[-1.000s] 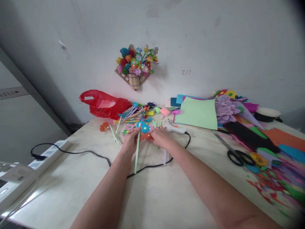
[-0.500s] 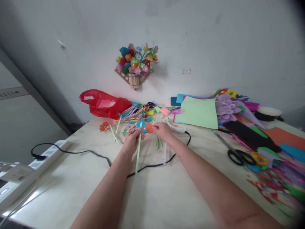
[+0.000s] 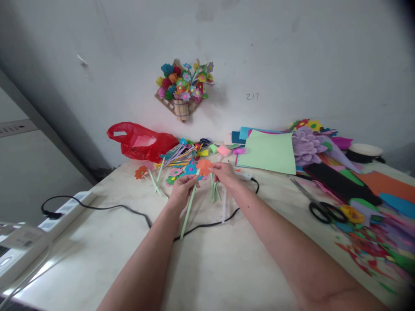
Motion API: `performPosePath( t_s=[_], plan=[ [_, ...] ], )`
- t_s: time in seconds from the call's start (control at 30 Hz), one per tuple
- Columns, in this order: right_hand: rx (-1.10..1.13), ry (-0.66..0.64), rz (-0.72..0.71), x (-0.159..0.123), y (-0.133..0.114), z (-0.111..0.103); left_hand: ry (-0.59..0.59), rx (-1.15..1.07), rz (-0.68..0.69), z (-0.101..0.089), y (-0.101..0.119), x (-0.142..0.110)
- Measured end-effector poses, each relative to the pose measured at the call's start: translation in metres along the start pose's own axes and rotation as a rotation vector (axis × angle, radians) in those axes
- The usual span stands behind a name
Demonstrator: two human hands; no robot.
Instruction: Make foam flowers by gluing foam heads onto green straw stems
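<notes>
My left hand (image 3: 183, 190) pinches a light green strip (image 3: 189, 210) near its upper end; the rest slants down toward the table. An orange flower cutout (image 3: 204, 167) is held at its right edge by my right hand (image 3: 223, 174), fingers closed. The strip's tip meets or overlaps the cutout's lower left; whether they are joined I cannot tell. Just behind lie a blue flower (image 3: 190, 169) and a pink flower (image 3: 176, 172). Below my right hand is a bundle of green strips (image 3: 214, 192). A white glue gun (image 3: 244, 177) lies partly hidden behind that hand.
A black cord (image 3: 207, 225) crosses the table. Scissors (image 3: 319, 205), a dark phone-like slab (image 3: 342, 183), green sheets (image 3: 272, 151) and colourful scraps (image 3: 372, 248) lie on the right. A red plastic bag (image 3: 142, 141) sits back left; a power strip (image 3: 65, 211) runs along the left edge.
The orange cutout has risen slightly and come closer to the green strip's upper end. The strip now leans more, its top tilted to the right. Both hands keep their grip.
</notes>
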State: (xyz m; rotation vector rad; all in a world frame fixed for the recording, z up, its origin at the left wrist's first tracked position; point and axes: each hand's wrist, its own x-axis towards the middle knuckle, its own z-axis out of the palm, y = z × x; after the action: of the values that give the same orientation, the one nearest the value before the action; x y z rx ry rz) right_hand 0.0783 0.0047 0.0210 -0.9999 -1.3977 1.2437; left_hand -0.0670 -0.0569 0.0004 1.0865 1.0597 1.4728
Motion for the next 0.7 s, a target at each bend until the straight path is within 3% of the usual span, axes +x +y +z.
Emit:
performPosePath(
  t_s=[0.37, 0.7],
  plan=[
    [0.009, -0.045, -0.133, -0.001, 0.002, 0.003, 0.000, 0.007, -0.035, 0.002, 0.002, -0.003],
    [-0.268, -0.086, -0.274, 0.005, 0.013, 0.001, 0.016, -0.030, -0.039, 0.005, 0.003, -0.002]
  ],
)
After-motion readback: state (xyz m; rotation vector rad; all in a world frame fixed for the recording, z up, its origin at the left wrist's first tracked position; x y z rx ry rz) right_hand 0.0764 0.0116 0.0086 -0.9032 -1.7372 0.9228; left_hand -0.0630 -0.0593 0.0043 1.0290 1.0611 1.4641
